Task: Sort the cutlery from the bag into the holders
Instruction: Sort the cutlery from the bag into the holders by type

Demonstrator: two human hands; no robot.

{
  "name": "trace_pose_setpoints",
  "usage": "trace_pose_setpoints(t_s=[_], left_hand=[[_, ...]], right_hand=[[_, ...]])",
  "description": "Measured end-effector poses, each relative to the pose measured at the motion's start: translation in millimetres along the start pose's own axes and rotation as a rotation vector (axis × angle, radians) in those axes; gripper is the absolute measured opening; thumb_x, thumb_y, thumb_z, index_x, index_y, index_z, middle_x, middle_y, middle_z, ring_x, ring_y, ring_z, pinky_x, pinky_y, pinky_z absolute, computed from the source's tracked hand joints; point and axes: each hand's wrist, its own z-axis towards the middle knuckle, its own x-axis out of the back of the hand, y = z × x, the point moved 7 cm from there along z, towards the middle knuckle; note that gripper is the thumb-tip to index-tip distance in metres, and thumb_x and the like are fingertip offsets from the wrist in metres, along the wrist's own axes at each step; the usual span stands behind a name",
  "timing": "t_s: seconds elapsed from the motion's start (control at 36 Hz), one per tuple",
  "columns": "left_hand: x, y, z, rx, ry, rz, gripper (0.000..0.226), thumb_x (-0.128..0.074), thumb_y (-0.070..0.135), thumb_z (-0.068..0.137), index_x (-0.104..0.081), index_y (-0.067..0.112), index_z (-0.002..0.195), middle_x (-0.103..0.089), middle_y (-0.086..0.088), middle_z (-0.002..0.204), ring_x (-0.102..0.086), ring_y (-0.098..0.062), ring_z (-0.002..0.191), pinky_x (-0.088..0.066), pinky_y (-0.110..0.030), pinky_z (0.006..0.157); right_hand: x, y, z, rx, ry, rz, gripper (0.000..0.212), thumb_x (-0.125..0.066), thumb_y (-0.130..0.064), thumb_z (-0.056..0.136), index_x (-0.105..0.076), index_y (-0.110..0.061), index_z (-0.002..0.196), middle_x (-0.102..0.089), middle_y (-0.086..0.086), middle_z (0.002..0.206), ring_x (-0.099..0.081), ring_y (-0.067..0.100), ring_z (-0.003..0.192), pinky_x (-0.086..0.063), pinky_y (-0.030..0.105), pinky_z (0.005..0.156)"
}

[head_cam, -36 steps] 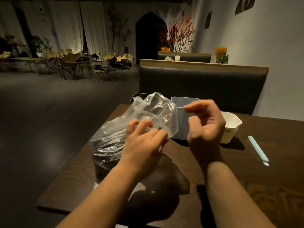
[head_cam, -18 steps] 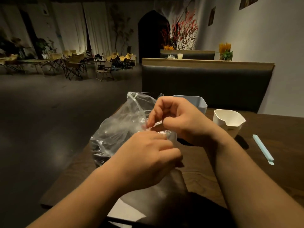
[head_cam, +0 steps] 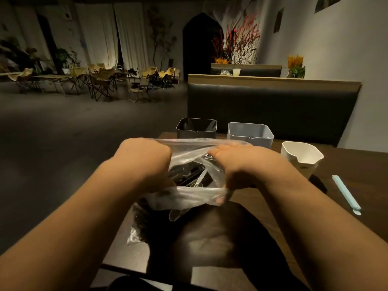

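Note:
A clear plastic bag (head_cam: 195, 196) stands on the dark wooden table (head_cam: 346, 177) in front of me, its mouth stretched wide. My left hand (head_cam: 147, 158) grips the mouth's left side and my right hand (head_cam: 231, 164) grips its right side. Inside the opening lie dark and clear pieces of cutlery (head_cam: 189, 175). Behind the bag stand three holders: a dark grey one (head_cam: 196, 133) on the left, a light grey one (head_cam: 249, 136) in the middle, a white one (head_cam: 300, 158) on the right.
A pale blue wrapped stick-shaped item (head_cam: 346, 194) lies on the table at the right. A black padded bench back (head_cam: 273, 110) runs behind the table. The table's left edge drops to open floor.
Both hands moved apart from the bag's knotted top and pulled its mouth open. The cutlery inside now shows. The camera tilted down a little.

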Motion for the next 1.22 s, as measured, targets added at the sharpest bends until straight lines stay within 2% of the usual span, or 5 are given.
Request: trace_pose_setpoints(t_s=[0.14, 0.42, 0.56, 0.75, 1.22], left_hand=[[-19.5, -1.6, 3.6, -0.056, -0.030, 0.124, 0.081, -0.035, 0.087, 0.077, -0.065, 0.028, 0.124, -0.060, 0.003, 0.128, -0.042, -0.024, 0.130, -0.031, -0.039, 0.110], [-59.1, -2.9, 7.4, -0.080, -0.360, 0.115, 0.087, -0.063, 0.068, 0.080, -0.036, 0.027, 0.152, -0.031, -0.002, 0.161, 0.002, -0.039, 0.153, 0.010, -0.066, 0.115], [-71.5, 9.9, 15.2, -0.159, -0.247, -0.065, 0.089, -0.067, 0.070, 0.074, -0.042, 0.019, 0.143, -0.043, -0.008, 0.146, -0.036, -0.030, 0.138, -0.020, -0.044, 0.122], [-79.0, 25.0, 38.4, -0.255, -0.117, -0.375, 0.079, -0.072, 0.061, 0.069, -0.041, 0.021, 0.130, -0.043, -0.002, 0.135, -0.041, -0.023, 0.124, -0.036, -0.037, 0.110], [-35.0, 17.1, 14.9, -0.184, -0.111, 0.062, 0.076, -0.051, 0.077, 0.082, -0.052, 0.029, 0.141, -0.041, 0.001, 0.155, 0.001, -0.038, 0.154, 0.006, -0.058, 0.122]], right_hand=[[9.8, -5.0, 3.8, -0.031, 0.191, -0.035, 0.115, -0.084, -0.045, 0.073, -0.011, -0.022, 0.159, -0.021, 0.008, 0.163, -0.021, 0.032, 0.149, -0.022, 0.051, 0.121], [21.8, -56.2, 4.6, 0.359, 0.471, 0.011, 0.048, -0.071, -0.027, 0.090, -0.057, -0.025, 0.135, -0.052, -0.002, 0.140, -0.043, 0.018, 0.132, -0.037, 0.033, 0.112], [-22.7, -17.4, 30.8, 0.117, 0.216, 0.074, 0.097, -0.088, -0.048, 0.063, -0.041, -0.026, 0.145, -0.048, 0.000, 0.146, -0.041, 0.026, 0.137, -0.038, 0.042, 0.114], [-47.5, 3.8, 36.6, -0.034, 0.120, 0.003, 0.096, -0.083, -0.045, 0.072, -0.032, -0.017, 0.148, -0.048, 0.009, 0.145, -0.043, 0.030, 0.134, -0.036, 0.045, 0.113], [1.7, -41.9, -0.4, 0.259, 0.390, -0.028, 0.045, -0.063, -0.011, 0.091, -0.050, -0.017, 0.134, -0.047, 0.006, 0.129, -0.044, 0.024, 0.124, -0.042, 0.035, 0.099]])
